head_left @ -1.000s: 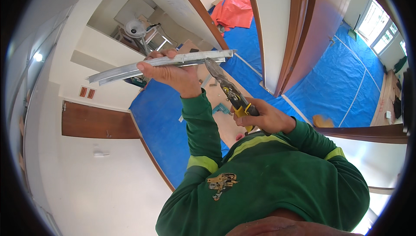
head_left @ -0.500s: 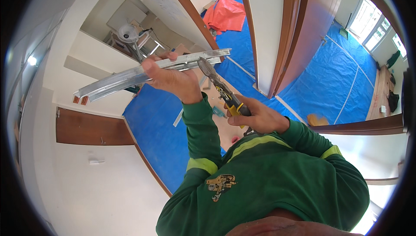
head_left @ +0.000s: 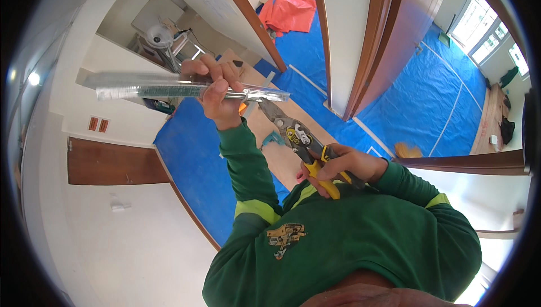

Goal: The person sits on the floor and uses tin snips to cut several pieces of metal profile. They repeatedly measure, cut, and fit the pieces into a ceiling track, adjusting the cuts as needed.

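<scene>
My left hand [head_left: 217, 90] is closed around a shiny metal channel [head_left: 152, 89], which lies nearly level across the view and is smeared by motion at its left end. In my right hand [head_left: 355, 166] are aviation snips [head_left: 297, 135] with yellow and black handles, held partly spread. The tips of the snips meet the channel's edge just right of my left fingers. Whether the blades have bitten into the metal I cannot tell.
Blue sheeting [head_left: 194, 158] covers much of the floor, with a brown board [head_left: 282, 163] below my hands. A white fan [head_left: 159, 36] stands at upper left. An orange-red sheet [head_left: 288, 9] lies beyond a doorway. To the right is an open wooden door [head_left: 389, 42].
The channel has turned in my left hand and now lies flatter. The snips have come round to show their flat side, their handles are wider apart, and their tips have reached the channel.
</scene>
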A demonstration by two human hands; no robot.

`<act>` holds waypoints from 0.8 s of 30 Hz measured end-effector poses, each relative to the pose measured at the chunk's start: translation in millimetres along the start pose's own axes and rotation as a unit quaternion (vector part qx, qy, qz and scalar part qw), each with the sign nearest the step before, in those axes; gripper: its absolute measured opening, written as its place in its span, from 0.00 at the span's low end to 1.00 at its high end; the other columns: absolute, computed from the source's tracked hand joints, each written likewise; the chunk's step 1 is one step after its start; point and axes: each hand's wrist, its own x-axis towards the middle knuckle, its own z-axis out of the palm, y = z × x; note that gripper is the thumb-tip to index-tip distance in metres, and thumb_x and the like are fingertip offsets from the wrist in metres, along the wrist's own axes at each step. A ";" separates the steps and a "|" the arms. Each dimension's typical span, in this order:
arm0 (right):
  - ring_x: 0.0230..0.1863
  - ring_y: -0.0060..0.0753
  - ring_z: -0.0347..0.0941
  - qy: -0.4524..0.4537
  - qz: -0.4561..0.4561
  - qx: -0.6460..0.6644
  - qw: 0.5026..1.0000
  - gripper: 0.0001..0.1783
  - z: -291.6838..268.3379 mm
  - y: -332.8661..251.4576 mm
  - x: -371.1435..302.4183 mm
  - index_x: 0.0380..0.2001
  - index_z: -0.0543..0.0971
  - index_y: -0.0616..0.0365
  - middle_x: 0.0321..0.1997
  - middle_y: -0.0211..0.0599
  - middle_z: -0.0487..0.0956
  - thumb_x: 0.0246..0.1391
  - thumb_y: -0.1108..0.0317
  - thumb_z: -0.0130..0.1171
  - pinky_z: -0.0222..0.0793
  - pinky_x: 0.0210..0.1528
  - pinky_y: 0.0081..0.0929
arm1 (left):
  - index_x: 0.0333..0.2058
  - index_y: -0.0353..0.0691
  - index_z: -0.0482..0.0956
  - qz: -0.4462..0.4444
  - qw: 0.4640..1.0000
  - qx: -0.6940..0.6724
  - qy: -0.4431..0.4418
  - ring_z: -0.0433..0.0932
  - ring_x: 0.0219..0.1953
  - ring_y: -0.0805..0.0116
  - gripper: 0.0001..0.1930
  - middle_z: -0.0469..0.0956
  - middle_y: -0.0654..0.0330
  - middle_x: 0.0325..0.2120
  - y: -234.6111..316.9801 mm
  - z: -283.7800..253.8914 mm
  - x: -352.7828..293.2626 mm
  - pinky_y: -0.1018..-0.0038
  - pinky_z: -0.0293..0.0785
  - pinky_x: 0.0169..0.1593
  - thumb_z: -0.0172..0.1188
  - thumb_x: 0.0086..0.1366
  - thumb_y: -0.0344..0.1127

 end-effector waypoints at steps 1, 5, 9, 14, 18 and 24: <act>0.40 0.32 0.84 -0.002 0.025 0.043 0.999 0.22 3.8 -4.3 -5.7 0.56 0.79 0.64 0.41 0.39 0.81 0.64 0.62 0.68 0.82 0.45 0.32 | 0.47 0.44 0.71 -0.021 0.998 -0.044 -0.040 0.74 0.21 0.72 0.18 0.70 0.65 0.30 -1.9 -6.1 0.8 0.71 0.67 0.31 0.67 0.60 0.30; 0.41 0.33 0.85 -0.008 0.072 0.122 0.990 0.23 2.4 -14.3 -14.3 0.56 0.79 0.65 0.43 0.39 0.82 0.63 0.65 0.67 0.84 0.46 0.34 | 0.49 0.42 0.72 -0.089 0.965 -0.196 -0.151 0.78 0.21 0.70 0.21 0.71 0.65 0.30 -20.8 -26.0 12.6 0.71 0.68 0.33 0.71 0.60 0.27; 0.43 0.34 0.85 -0.012 0.081 0.073 0.994 0.24 -2.0 -29.4 -9.7 0.57 0.78 0.66 0.44 0.39 0.83 0.62 0.64 0.68 0.84 0.48 0.34 | 0.50 0.42 0.72 -0.078 0.957 -0.246 -0.128 0.76 0.21 0.73 0.19 0.70 0.66 0.30 -43.6 -32.9 12.6 0.71 0.69 0.32 0.70 0.63 0.33; 0.49 0.32 0.84 0.028 0.031 -0.173 0.984 0.27 -32.0 -11.9 8.8 0.59 0.79 0.65 0.48 0.40 0.85 0.63 0.59 0.70 0.80 0.55 0.32 | 0.51 0.42 0.75 -0.091 0.973 -0.192 0.085 0.70 0.20 0.77 0.17 0.68 0.68 0.28 -52.4 -31.5 16.3 0.74 0.68 0.30 0.66 0.70 0.41; 0.52 0.32 0.82 0.050 0.018 -0.222 0.974 0.28 -34.2 -18.5 6.7 0.59 0.79 0.63 0.50 0.40 0.85 0.63 0.57 0.71 0.77 0.59 0.32 | 0.49 0.40 0.76 -0.131 0.955 -0.229 0.135 0.69 0.20 0.77 0.14 0.68 0.68 0.27 -61.0 -35.9 19.9 0.74 0.70 0.29 0.65 0.71 0.40; 0.52 0.31 0.81 0.069 0.011 -0.216 0.974 0.28 -30.1 -23.6 5.0 0.60 0.79 0.63 0.49 0.38 0.84 0.63 0.57 0.71 0.76 0.60 0.34 | 0.49 0.39 0.77 -0.152 0.942 -0.267 0.131 0.71 0.20 0.78 0.14 0.69 0.67 0.27 -64.3 -26.9 20.4 0.75 0.71 0.28 0.65 0.72 0.40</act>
